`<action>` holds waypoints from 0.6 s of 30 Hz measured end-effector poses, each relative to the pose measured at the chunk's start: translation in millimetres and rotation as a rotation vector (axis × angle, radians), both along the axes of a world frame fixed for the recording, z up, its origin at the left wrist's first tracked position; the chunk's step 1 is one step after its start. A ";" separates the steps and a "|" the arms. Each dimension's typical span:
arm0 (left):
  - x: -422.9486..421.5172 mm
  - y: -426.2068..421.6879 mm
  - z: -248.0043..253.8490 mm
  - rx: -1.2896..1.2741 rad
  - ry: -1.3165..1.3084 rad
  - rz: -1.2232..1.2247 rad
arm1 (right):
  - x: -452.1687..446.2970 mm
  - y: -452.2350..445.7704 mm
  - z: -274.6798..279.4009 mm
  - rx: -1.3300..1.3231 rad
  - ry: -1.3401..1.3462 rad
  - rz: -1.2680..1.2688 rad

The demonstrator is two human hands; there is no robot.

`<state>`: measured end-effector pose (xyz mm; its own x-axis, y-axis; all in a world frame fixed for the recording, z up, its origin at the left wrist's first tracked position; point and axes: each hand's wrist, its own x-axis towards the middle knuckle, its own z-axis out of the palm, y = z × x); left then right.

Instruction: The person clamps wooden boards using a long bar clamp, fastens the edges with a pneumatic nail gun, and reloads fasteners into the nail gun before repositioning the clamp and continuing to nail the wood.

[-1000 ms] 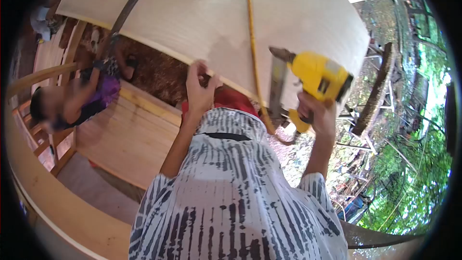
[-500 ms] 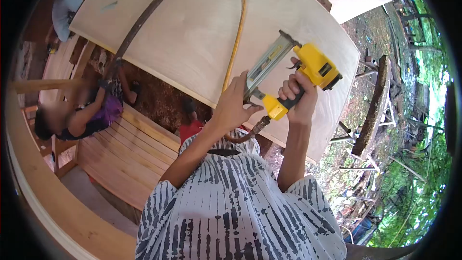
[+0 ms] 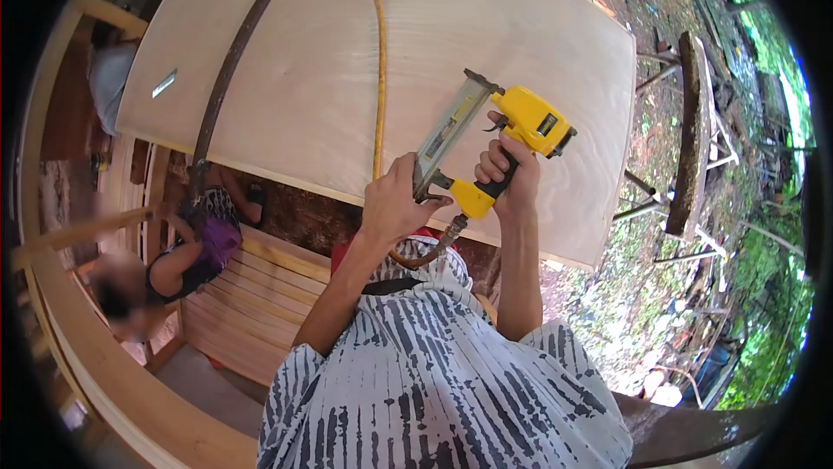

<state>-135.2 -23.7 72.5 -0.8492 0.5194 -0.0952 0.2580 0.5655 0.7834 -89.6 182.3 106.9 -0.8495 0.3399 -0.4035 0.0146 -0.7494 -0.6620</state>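
A yellow and black nail gun (image 3: 531, 118) is held above a large pale plywood sheet (image 3: 295, 78). My right hand (image 3: 512, 176) is wrapped round its black handle. My left hand (image 3: 397, 202) grips the rear end of the gun's long metal magazine (image 3: 449, 137), thumb and fingers round it. An air hose (image 3: 380, 78) joins the bottom of the handle, loops near my waist and runs up over the sheet. The nose of the gun points to the upper left; whether it touches the sheet cannot be made out.
At the left, a person (image 3: 178, 265) sits by a slatted wooden bench (image 3: 252, 295). A dark strip (image 3: 230, 70) crosses the sheet. A small glossy piece (image 3: 164, 84) lies on it. Wooden framing (image 3: 104, 373) curves along the lower left. A rough plank on legs (image 3: 690, 139) stands at the right.
My left hand has come from beside the sheet's edge onto the magazine. The nail gun has turned and moved left with my right hand. The view has shifted.
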 end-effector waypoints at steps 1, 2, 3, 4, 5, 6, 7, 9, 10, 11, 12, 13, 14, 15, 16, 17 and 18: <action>-0.8 0.4 -1.6 -0.005 0.002 -0.018 | 0.9 1.8 -4.2 -0.021 -0.012 -0.018; -0.9 -0.2 -3.8 -0.078 -0.022 -0.023 | 2.0 3.6 -8.7 -0.040 -0.025 -0.032; 0.6 -2.6 -5.6 -0.152 -0.048 -0.026 | 4.3 3.5 -13.5 -0.045 -0.027 -0.044; 2.5 -3.1 -8.7 -0.156 -0.050 -0.038 | 6.2 4.8 -19.3 -0.084 -0.024 -0.048; 5.6 -3.4 -12.0 -0.160 -0.030 -0.018 | 8.9 6.1 -24.8 -0.123 -0.020 -0.051; 7.4 -2.1 -13.7 -0.161 -0.010 0.003 | 12.2 9.0 -31.0 -0.125 -0.021 -0.062; 8.6 -4.3 -13.9 -0.163 -0.012 -0.005 | 16.7 10.1 -36.6 -0.186 0.006 -0.057; 9.1 -12.2 -12.8 -0.085 -0.044 0.016 | 22.4 10.1 -47.0 -0.249 0.029 -0.061; 9.9 -15.2 -10.7 -0.089 -0.051 0.007 | 24.6 8.6 -50.9 -0.285 0.056 -0.081; 10.0 -17.5 -8.0 -0.109 -0.050 0.011 | 27.1 8.1 -54.4 -0.320 0.084 -0.099; 10.2 -18.9 -6.4 -0.128 -0.046 0.018 | 29.4 8.4 -57.3 -0.322 0.080 -0.104; 11.1 -19.1 -7.2 -0.130 -0.048 0.016 | 30.7 9.3 -60.1 -0.333 0.094 -0.097; 12.0 -19.9 -8.3 -0.103 -0.057 0.024 | 31.9 9.4 -62.4 -0.344 0.108 -0.089; 13.1 -20.4 -9.0 -0.076 -0.066 0.032 | 31.9 8.5 -60.6 -0.346 0.104 -0.091; 13.9 -20.6 -9.2 -0.078 -0.070 0.030 | 31.3 7.0 -57.7 -0.344 0.094 -0.109; 14.4 -21.0 -9.3 -0.048 -0.019 0.026 | 31.3 5.8 -56.4 -0.341 0.084 -0.127; 15.4 -20.8 -9.4 -0.017 0.031 0.023 | 32.5 6.3 -57.7 -0.341 0.079 -0.128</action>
<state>-119.7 -44.6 63.0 -0.8635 0.4985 -0.0773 0.2688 0.5844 0.7656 -57.1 188.7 49.1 -0.8420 0.3030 -0.4464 -0.1351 -0.9194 -0.3693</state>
